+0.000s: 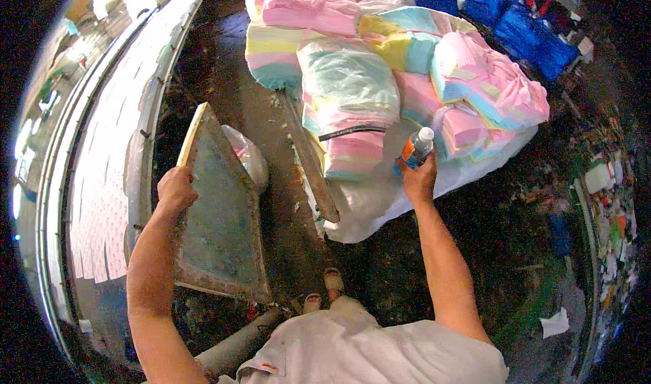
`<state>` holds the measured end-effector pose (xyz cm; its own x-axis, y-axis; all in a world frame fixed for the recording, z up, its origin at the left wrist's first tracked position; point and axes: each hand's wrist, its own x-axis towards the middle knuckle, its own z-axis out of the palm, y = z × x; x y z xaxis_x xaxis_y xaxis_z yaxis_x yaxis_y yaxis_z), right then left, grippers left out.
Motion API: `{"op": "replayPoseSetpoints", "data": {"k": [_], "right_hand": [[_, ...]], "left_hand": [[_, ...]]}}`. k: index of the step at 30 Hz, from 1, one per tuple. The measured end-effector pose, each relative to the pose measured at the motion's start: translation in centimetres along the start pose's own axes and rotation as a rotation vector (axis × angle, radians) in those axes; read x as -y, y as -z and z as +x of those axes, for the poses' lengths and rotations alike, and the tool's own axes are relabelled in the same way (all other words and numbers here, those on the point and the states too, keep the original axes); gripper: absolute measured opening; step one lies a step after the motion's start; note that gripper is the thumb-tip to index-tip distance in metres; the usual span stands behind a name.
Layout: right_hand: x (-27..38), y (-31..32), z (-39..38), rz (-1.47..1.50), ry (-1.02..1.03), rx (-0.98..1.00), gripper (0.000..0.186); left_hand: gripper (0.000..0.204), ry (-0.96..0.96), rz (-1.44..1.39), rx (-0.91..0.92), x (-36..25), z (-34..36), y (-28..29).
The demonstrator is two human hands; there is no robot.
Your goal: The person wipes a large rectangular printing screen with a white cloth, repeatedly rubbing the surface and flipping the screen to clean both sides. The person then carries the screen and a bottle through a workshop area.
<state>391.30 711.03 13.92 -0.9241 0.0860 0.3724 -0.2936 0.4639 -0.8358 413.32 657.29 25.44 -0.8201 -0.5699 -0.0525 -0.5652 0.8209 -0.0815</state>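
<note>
My left hand (178, 189) is closed round the edge of a framed screen (220, 214), which has a pale frame and a grey-green mesh-like face. The screen is held tilted at my left side, beside the long table. In my right hand (419, 176) is a small clear plastic bottle (418, 147) with a white cap and an orange label, held upright with the fingers wrapped round it. Behind the bottle lie large stacks of folded cloth (352, 153) in pink, yellow and pale blue, partly covered with clear plastic.
A long table (146, 153) with rows of white printed strips runs along the left. A wooden plank (312, 167) lies beside the cloth pile on white sheeting (366, 214). Blue bundles (532, 38) sit at the far right. A pale pipe-like roll (237, 347) is near my feet.
</note>
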Motion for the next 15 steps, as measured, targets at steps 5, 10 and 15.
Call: {"op": "replayPoseSetpoints", "data": {"k": [5,10,15], "right_hand": [[-4.1,-1.4,-0.2,0.200,-0.020,0.042,0.069],[-5.2,1.4,-9.7,0.079,0.133,-0.193,0.048],[-8.7,-0.8,-28.6,0.242,-0.240,0.531,0.021]], "left_hand": [[0.033,-0.008,0.010,-0.008,1.2,0.5,-0.7],[0.030,0.037,0.122,0.105,1.2,0.1,0.3],[0.024,-0.002,0.047,0.074,-0.9,0.8,3.1]]}}
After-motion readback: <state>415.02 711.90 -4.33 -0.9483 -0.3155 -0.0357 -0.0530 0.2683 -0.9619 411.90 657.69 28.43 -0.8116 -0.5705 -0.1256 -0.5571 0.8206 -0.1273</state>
